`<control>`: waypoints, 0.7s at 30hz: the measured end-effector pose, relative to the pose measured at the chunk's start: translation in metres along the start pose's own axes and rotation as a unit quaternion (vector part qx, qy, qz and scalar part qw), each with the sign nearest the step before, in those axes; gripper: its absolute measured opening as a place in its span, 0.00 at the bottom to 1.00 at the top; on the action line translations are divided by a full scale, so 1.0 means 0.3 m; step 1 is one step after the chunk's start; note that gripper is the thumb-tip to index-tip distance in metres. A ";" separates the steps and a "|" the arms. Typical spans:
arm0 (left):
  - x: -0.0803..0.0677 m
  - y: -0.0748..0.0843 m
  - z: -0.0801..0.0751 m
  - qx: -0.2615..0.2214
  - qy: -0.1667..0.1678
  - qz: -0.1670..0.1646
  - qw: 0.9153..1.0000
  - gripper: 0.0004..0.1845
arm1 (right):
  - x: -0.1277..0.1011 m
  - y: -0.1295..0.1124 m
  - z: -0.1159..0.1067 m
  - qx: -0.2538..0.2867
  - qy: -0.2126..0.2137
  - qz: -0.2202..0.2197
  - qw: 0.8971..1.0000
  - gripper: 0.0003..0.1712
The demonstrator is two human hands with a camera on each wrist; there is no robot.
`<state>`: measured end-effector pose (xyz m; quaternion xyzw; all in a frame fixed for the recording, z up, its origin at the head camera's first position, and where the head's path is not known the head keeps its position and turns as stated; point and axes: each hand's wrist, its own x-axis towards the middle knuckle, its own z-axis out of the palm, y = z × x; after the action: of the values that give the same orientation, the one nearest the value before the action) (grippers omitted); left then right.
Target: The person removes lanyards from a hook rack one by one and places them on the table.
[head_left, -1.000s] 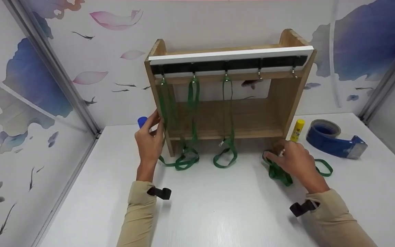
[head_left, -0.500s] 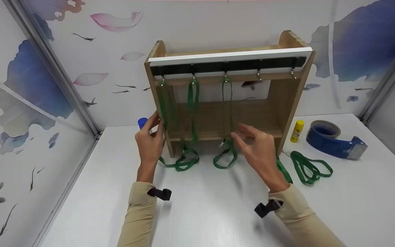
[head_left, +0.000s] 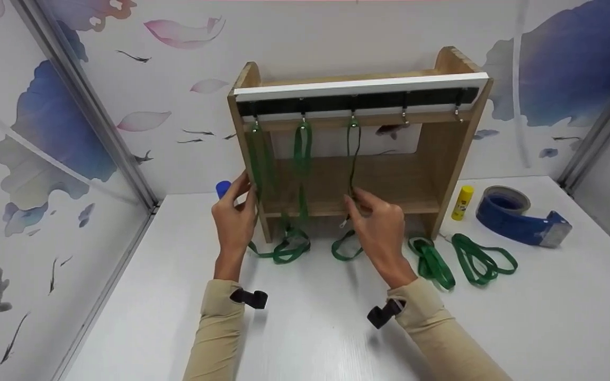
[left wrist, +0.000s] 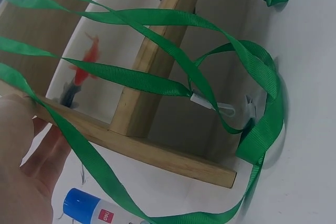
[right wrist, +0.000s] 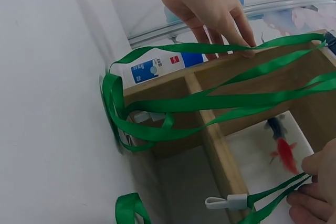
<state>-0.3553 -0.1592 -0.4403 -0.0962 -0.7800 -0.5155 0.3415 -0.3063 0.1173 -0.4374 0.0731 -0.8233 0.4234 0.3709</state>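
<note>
A wooden rack (head_left: 440, 159) stands against the back wall, with metal hooks along its black strip (head_left: 382, 100). Green lanyards hang from its three leftmost hooks. My left hand (head_left: 233, 225) grips the rack's left side panel near its lower part, beside the leftmost lanyard (head_left: 261, 159). Low on the third lanyard (head_left: 353, 164), my right hand (head_left: 382, 230) pinches the straps together; its white clip (right wrist: 237, 201) dangles beside the fingers in the right wrist view. Two more lanyards lie on the table: a folded one (head_left: 433, 263) and a looped one (head_left: 482, 259).
To the right of the rack stand a yellow glue stick (head_left: 462, 202) and a blue tape dispenser (head_left: 522, 222). A blue-capped glue stick (left wrist: 86, 205) is behind the left panel. The two rightmost hooks (head_left: 404, 115) carry no lanyard. Patterned walls enclose the white table (head_left: 305, 328).
My right hand has left the folded lanyard on the table, moved left and taken hold of the third hanging lanyard. My left hand stays on the rack's side panel.
</note>
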 end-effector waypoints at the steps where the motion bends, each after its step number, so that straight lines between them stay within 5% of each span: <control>1: 0.001 0.000 -0.001 0.001 0.000 0.000 1.000 0.23 | 0.000 0.002 0.003 0.005 0.005 -0.001 1.000 0.14; 10: -0.004 -0.003 -0.001 0.005 -0.002 -0.004 1.000 0.24 | 0.004 0.022 -0.006 0.067 0.060 -0.048 0.995 0.12; 21: 0.000 0.002 -0.001 0.004 -0.003 0.001 1.000 0.23 | 0.044 -0.055 -0.104 0.157 0.184 -0.167 0.956 0.15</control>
<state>-0.3549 -0.1592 -0.4398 -0.0968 -0.7828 -0.5120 0.3400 -0.2914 0.1330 -0.4063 0.1882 -0.6402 0.4853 0.5650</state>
